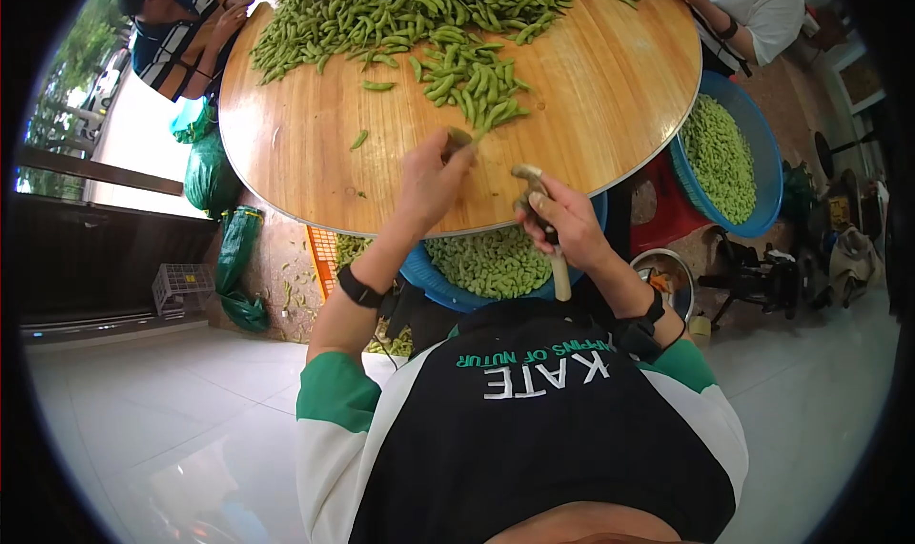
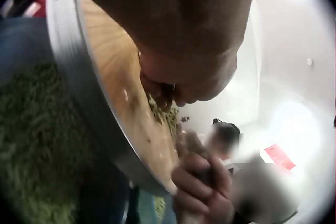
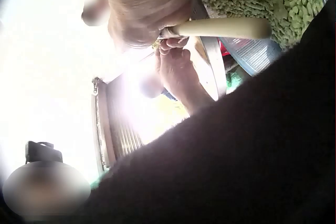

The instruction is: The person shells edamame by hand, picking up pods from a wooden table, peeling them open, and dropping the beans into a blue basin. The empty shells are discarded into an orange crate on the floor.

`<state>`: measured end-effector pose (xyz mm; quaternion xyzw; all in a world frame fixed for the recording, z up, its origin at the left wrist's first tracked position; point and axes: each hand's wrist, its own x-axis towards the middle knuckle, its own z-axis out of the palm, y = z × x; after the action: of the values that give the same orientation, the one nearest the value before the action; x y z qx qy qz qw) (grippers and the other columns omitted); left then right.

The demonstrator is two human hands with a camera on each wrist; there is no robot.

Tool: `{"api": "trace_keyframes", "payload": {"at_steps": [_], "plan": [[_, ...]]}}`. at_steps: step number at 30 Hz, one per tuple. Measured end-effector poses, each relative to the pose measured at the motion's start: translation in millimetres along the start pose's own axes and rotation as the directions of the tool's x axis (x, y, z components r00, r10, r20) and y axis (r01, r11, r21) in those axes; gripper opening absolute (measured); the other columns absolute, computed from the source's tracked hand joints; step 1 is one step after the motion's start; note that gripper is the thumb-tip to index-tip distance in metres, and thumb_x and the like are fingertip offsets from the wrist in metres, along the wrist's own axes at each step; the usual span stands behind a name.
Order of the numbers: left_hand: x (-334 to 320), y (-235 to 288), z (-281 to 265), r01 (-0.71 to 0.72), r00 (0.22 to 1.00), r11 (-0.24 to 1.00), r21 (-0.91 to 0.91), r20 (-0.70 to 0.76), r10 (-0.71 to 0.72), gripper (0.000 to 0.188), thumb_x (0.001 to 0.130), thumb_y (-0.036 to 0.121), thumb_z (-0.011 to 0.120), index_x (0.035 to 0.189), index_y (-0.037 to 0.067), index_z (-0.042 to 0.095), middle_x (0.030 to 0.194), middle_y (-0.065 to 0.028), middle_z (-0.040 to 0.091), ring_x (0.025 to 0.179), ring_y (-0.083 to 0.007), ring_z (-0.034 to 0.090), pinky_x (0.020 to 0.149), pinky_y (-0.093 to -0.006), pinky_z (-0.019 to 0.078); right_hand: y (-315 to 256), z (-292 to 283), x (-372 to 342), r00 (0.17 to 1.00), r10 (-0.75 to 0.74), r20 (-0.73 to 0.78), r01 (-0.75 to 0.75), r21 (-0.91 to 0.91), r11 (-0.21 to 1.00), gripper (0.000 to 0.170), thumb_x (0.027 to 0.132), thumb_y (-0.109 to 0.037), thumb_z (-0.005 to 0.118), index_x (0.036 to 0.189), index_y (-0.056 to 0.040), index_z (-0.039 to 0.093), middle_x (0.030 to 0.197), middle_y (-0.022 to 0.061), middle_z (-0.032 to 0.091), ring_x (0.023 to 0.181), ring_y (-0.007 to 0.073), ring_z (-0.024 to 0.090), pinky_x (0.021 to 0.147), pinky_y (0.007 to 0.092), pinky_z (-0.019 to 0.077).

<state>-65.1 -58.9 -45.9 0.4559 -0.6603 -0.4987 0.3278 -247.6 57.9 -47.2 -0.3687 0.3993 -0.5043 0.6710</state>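
My left hand is over the table at the near tip of a pile of green bean pods. Its fingers curl in, and a pod shows at the fingertips, the rest hidden by the hand. To its right, at the table's near edge, my right hand grips a tool with a pale, smooth handle that sticks out below the fist toward my body. In the right wrist view this handle meets a metal collar; the tool's working end is hidden. A few single pods lie loose left of the pile.
The round wooden table has a metal rim. Under its near edge stands a blue basin of shelled green beans; another blue basin is at the right. Two people sit across the table. Green sacks stand on the left.
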Motion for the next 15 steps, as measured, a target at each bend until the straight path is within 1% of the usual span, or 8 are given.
{"api": "trace_keyframes", "payload": {"at_steps": [1, 2, 3, 4, 7, 11, 13, 15], "plan": [[-11, 5, 3, 0.006, 1.0, 1.0, -0.002, 0.004, -0.006, 0.012, 0.085, 0.01, 0.062, 0.091, -0.001, 0.059, 0.08, -0.0096, 0.063, 0.071, -0.0169, 0.06, 0.065, -0.0291, 0.0478, 2, 0, 6, 1.0, -0.004, -0.006, 0.005, 0.084, 0.996, 0.039, 0.097, -0.019, 0.044, 0.131, -0.0011, 0.041, 0.087, 0.0062, 0.055, 0.056, 0.0069, 0.043, 0.044, 0.0182, 0.036], [-20, 9, 6, 0.001, 0.999, 0.995, -0.104, 0.036, 0.003, 0.011, 0.087, 0.008, 0.061, 0.091, -0.002, 0.059, 0.079, -0.0075, 0.064, 0.071, -0.0129, 0.06, 0.064, -0.026, 0.0475, 3, 1, 10, 1.0, 0.0, -0.01, 0.001, 0.086, 0.996, 0.039, 0.097, -0.019, 0.044, 0.131, -0.0011, 0.041, 0.087, 0.0062, 0.055, 0.056, 0.0069, 0.043, 0.044, 0.0182, 0.036], [-28, 11, 9, -0.001, 0.998, 0.979, -0.205, 0.068, 0.015, 0.009, 0.089, 0.007, 0.06, 0.091, -0.002, 0.059, 0.079, -0.0055, 0.065, 0.071, -0.0089, 0.06, 0.064, -0.0229, 0.0472, 5, 2, 13, 0.999, 0.031, 0.027, -0.036, 0.195, 0.98, 0.036, 0.097, -0.019, 0.046, 0.129, -0.0026, 0.043, 0.086, 0.0053, 0.055, 0.056, 0.0068, 0.044, 0.043, 0.0181, 0.0359], [-34, 13, 12, 0.003, 0.997, 0.978, -0.206, 0.072, 0.012, 0.009, 0.089, 0.007, 0.06, 0.091, -0.002, 0.059, 0.079, -0.0055, 0.065, 0.071, -0.0089, 0.06, 0.064, -0.0229, 0.0472, 7, 2, 14, 0.996, 0.057, 0.067, -0.075, 0.3, 0.951, 0.034, 0.097, -0.018, 0.047, 0.127, -0.004, 0.045, 0.084, 0.0043, 0.055, 0.057, 0.0067, 0.044, 0.042, 0.018, 0.0358], [-46, 15, 18, -0.035, 0.998, 0.97, -0.24, 0.048, 0.048, 0.009, 0.087, 0.003, 0.062, 0.093, -0.003, 0.06, 0.082, -0.005, 0.066, 0.076, -0.0083, 0.061, 0.068, -0.0236, 0.0495, 15, 5, 14, 0.989, 0.025, 0.144, -0.076, 0.36, 0.93, 0.032, 0.097, -0.02, 0.048, 0.125, -0.0045, 0.046, 0.085, 0.0045, 0.055, 0.057, 0.0072, 0.045, 0.041, 0.0176, 0.0351], [-46, 2, 20, -0.068, 0.997, 0.972, -0.226, 0.017, 0.074, 0.01, 0.086, 0.003, 0.063, 0.093, -0.003, 0.06, 0.08, -0.0045, 0.066, 0.074, -0.0084, 0.061, 0.067, -0.0237, 0.0496, 14, 7, 10, 0.987, 0.022, 0.162, -0.082, 0.377, 0.923, 0.031, 0.097, -0.022, 0.049, 0.123, -0.0043, 0.048, 0.086, 0.0045, 0.055, 0.057, 0.0068, 0.044, 0.041, 0.0174, 0.035], [-48, 1, 25, -0.112, 0.993, 0.946, -0.304, -0.014, 0.113, 0.009, 0.086, 0.003, 0.063, 0.091, -0.004, 0.06, 0.078, -0.006, 0.066, 0.071, -0.0084, 0.061, 0.064, -0.0239, 0.0496, 16, 6, 9, 0.985, 0.005, 0.17, -0.066, 0.352, 0.934, 0.03, 0.097, -0.021, 0.049, 0.122, -0.0043, 0.048, 0.086, 0.0044, 0.055, 0.057, 0.0065, 0.044, 0.041, 0.0172, 0.0346], [-50, -2, 26, -0.158, 0.987, 0.961, -0.228, -0.036, 0.154, 0.008, 0.086, 0.003, 0.063, 0.09, -0.004, 0.06, 0.077, -0.0068, 0.066, 0.07, -0.0083, 0.06, 0.063, -0.0243, 0.0495, 14, 9, 8, 0.987, 0.013, 0.158, -0.071, 0.367, 0.928, 0.03, 0.097, -0.02, 0.049, 0.122, -0.0041, 0.048, 0.085, 0.0041, 0.055, 0.056, 0.0063, 0.044, 0.041, 0.0172, 0.0344]]}}
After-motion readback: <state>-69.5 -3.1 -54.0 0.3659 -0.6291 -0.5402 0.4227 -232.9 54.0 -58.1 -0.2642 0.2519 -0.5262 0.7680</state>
